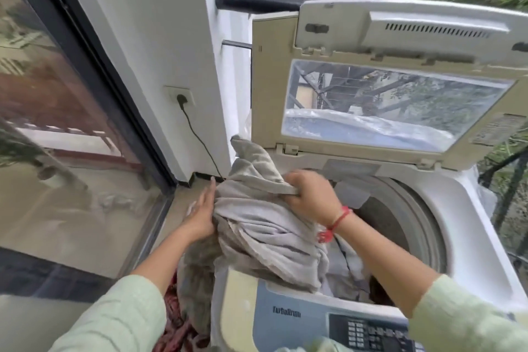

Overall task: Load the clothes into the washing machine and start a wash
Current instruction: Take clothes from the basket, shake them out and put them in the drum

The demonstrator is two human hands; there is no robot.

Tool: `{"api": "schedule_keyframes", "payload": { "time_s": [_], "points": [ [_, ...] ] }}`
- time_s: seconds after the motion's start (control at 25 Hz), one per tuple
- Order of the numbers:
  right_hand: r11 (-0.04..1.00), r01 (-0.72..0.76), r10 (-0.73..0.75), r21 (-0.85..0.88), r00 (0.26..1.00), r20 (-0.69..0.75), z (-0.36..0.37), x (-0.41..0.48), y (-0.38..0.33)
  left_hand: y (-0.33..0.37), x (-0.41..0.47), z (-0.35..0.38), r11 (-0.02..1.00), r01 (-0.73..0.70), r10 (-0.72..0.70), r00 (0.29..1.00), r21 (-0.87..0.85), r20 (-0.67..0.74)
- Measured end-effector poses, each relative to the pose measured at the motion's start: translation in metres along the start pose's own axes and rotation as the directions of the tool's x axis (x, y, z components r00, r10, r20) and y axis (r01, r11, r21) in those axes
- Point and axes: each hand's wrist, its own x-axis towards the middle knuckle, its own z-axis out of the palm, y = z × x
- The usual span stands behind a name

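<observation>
Head view: loading step in hand, not complete. Washing machine (471, 243) is a top-loader w/ lid (400, 94) raised and standing open at the rear edge. Grey garment (257, 226) is bunched over the front-left rim of the tub opening, part inside, part trailing down outside the machine's left side. Right hand (311, 194) is closed in a fist grip on an upper fold of the garment, above the left rim. Left hand (203, 211) is open, fingers extended, palm pressed flat to the outer side of the bundle; supporting, not gripping. Drum (400, 223): some pale fabric visible at the front-left, rest of the interior appears bare; load looks light so far. Patterned red cloth (177, 326) hangs beside the machine's front-left corner, outside the tub; whether it sits in a basket can't be told. Control panel (371, 331) along the front edge, untouched. Judgement: next move calls for lifting the trailing part clear of the rim and pushing the bundle down into the drum, then remaining items, lid shut, start.
</observation>
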Motion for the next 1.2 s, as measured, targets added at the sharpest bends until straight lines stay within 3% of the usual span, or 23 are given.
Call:
{"api": "schedule_keyframes", "payload": {
  "time_s": [0.12, 0.2, 0.28, 0.32, 0.36, 0.4, 0.44, 0.48, 0.52, 0.56, 0.6, 0.64, 0.68, 0.72, 0.76, 0.8, 0.84, 0.92, 1.0, 1.12, 1.2],
  "points": [
    [0.985, 0.173, -0.170, 0.020, 0.978, -0.117, -0.075, -0.028, -0.006, 0.039, -0.011, -0.030, 0.987, -0.110, 0.096, 0.988, -0.119, -0.118],
    [0.954, 0.149, -0.061, 0.260, 0.947, -0.316, -0.121, -0.053, 0.006, 0.076, -0.031, -0.055, 0.960, -0.263, 0.234, 0.943, -0.097, -0.238],
    [0.913, 0.051, 0.186, 0.404, 0.830, -0.526, -0.150, -0.072, 0.036, 0.123, -0.054, -0.063, 0.900, -0.435, 0.406, 0.836, 0.004, -0.369],
    [0.927, -0.078, 0.298, 0.366, 0.747, -0.594, -0.155, -0.078, 0.056, 0.146, -0.061, -0.057, 0.864, -0.501, 0.470, 0.772, 0.044, -0.428],
    [0.950, -0.222, 0.312, 0.218, 0.687, -0.656, -0.152, -0.083, 0.077, 0.167, -0.068, -0.046, 0.843, -0.533, 0.499, 0.730, 0.068, -0.467],
    [0.942, -0.333, 0.234, -0.027, 0.716, -0.658, -0.141, -0.089, 0.092, 0.177, -0.067, -0.026, 0.845, -0.526, 0.507, 0.728, 0.097, -0.462],
    [0.896, -0.349, 0.180, -0.275, 0.852, -0.492, -0.126, -0.095, 0.105, 0.184, -0.064, -0.005, 0.864, -0.479, 0.499, 0.772, 0.156, -0.393],
    [0.849, -0.275, 0.219, -0.451, 0.960, -0.174, -0.107, -0.099, 0.118, 0.185, -0.062, 0.016, 0.876, -0.418, 0.471, 0.849, 0.240, -0.240],
    [0.814, -0.188, 0.359, -0.549, 0.907, 0.221, -0.091, -0.101, 0.122, 0.181, -0.060, 0.035, 0.864, -0.396, 0.431, 0.901, 0.310, -0.051],
    [0.802, -0.110, 0.474, -0.587, 0.715, 0.515, -0.075, -0.100, 0.124, 0.176, -0.060, 0.047, 0.859, -0.403, 0.388, 0.915, 0.316, 0.110],
    [0.805, -0.105, 0.530, -0.584, 0.570, 0.628, -0.067, -0.091, 0.123, 0.170, -0.060, 0.049, 0.880, -0.403, 0.369, 0.913, 0.249, 0.176],
    [0.831, -0.113, 0.499, -0.545, 0.584, 0.640, -0.063, -0.073, 0.118, 0.167, -0.062, 0.040, 0.910, -0.398, 0.385, 0.915, 0.120, 0.118],
    [0.873, -0.149, 0.414, -0.464, 0.730, 0.544, -0.060, -0.053, 0.107, 0.162, -0.065, 0.024, 0.924, -0.383, 0.383, 0.924, -0.022, -0.013],
    [0.926, -0.180, 0.300, -0.331, 0.883, 0.360, -0.055, -0.029, 0.091, 0.151, -0.066, 0.006, 0.923, -0.361, 0.340, 0.927, -0.135, -0.157],
    [0.970, -0.157, 0.191, -0.186, 0.965, 0.182, -0.043, -0.003, 0.072, 0.132, -0.065, -0.010, 0.925, -0.330, 0.271, 0.920, -0.188, -0.282],
    [0.993, -0.082, 0.088, -0.085, 0.993, 0.073, -0.027, 0.023, 0.047, 0.105, -0.064, -0.024, 0.939, -0.273, 0.186, 0.915, -0.211, -0.358],
    [0.998, -0.026, 0.028, -0.053, 0.999, 0.044, -0.007, 0.046, 0.020, 0.076, -0.062, -0.030, 0.958, -0.176, 0.084, 0.928, -0.225, -0.364],
    [0.986, -0.009, 0.025, -0.164, 0.995, 0.097, 0.042, 0.072, -0.027, 0.027, -0.061, -0.028, 0.926, 0.061, -0.164, 0.954, -0.373, -0.251],
    [0.964, -0.090, 0.118, -0.250, 0.988, 0.099, 0.084, 0.078, -0.042, 0.003, -0.061, -0.012, 0.755, 0.231, -0.364, 0.926, -0.613, -0.100],
    [0.979, -0.205, 0.204, -0.006, 0.973, 0.109, 0.090, 0.081, -0.036, 0.003, -0.058, 0.006, 0.632, 0.292, -0.420, 0.908, -0.718, 0.000],
    [0.965, -0.189, 0.175, 0.180, 0.981, 0.088, 0.063, 0.073, -0.029, 0.016, -0.053, 0.004, 0.660, 0.188, -0.370, 0.924, -0.727, -0.098]
  ]
}}
